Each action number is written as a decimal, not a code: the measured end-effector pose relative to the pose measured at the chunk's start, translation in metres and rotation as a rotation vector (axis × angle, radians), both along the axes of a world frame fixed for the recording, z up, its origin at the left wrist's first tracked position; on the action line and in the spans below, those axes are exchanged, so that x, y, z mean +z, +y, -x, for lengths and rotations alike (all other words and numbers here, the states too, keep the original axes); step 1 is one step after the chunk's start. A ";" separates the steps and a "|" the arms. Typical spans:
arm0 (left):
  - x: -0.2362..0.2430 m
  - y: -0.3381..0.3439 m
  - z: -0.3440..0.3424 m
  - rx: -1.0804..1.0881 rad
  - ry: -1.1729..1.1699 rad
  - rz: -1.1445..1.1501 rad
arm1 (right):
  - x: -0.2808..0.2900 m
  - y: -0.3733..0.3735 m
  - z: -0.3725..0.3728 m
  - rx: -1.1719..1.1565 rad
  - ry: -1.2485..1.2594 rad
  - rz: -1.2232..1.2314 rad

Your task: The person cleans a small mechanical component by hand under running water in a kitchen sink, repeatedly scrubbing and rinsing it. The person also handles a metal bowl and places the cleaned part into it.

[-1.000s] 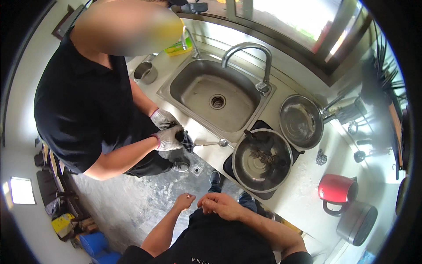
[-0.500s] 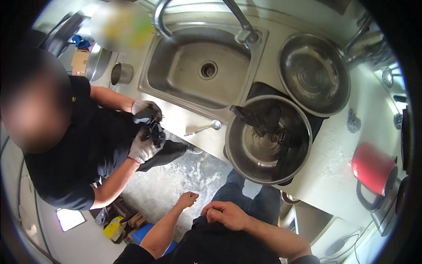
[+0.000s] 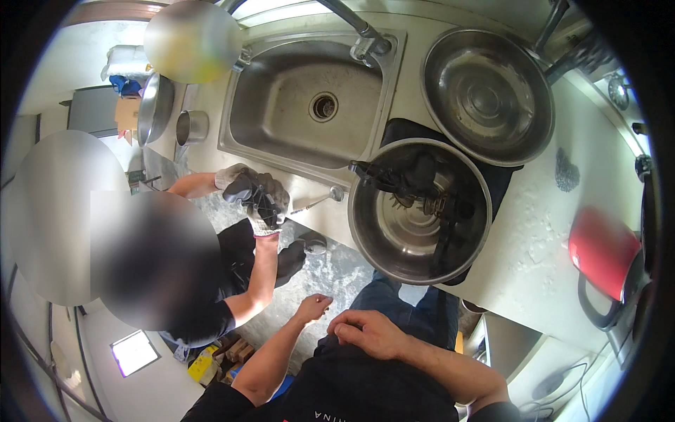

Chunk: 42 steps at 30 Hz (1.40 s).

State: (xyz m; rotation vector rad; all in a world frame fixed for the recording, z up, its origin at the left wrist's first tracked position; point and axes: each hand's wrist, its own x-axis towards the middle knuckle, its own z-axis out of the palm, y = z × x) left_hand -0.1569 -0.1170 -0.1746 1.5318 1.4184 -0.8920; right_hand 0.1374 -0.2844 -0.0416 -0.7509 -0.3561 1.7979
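Note:
My left hand (image 3: 313, 308) hangs in front of my body, fingers curled; I cannot make out whether anything is in them. My right hand (image 3: 362, 332) rests curled against my dark shirt, its palm hidden. Ahead of them a large steel pot (image 3: 365, 239) stands on a black cooktop (image 3: 498, 202), holding a black mechanical assembly (image 3: 394, 181) with finned metal parts. Left of it, a co-worker's gloved hands (image 3: 260, 221) hold a dark object with thin parts, unclear in detail. A long-handled metal spoon (image 3: 335, 195) lies at the counter edge.
A steel sink (image 3: 274, 98) with faucet is at the back, a wide steel basin (image 3: 485, 98) beside it. A metal cup (image 3: 191, 127) sits left, a red kettle (image 3: 601, 253) right. The co-worker's arm (image 3: 260, 281) extends in from the left; boxes (image 3: 204, 362) lie on the floor below.
The view has tilted further down toward the counter, pot and sink. The co-worker has bent lower, still gripping the dark object. My two hands keep much the same curled pose.

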 end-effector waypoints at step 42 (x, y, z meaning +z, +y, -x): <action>-0.009 -0.012 -0.069 -0.101 -0.362 -0.135 | 0.053 -0.061 -0.033 -0.038 -1.112 0.160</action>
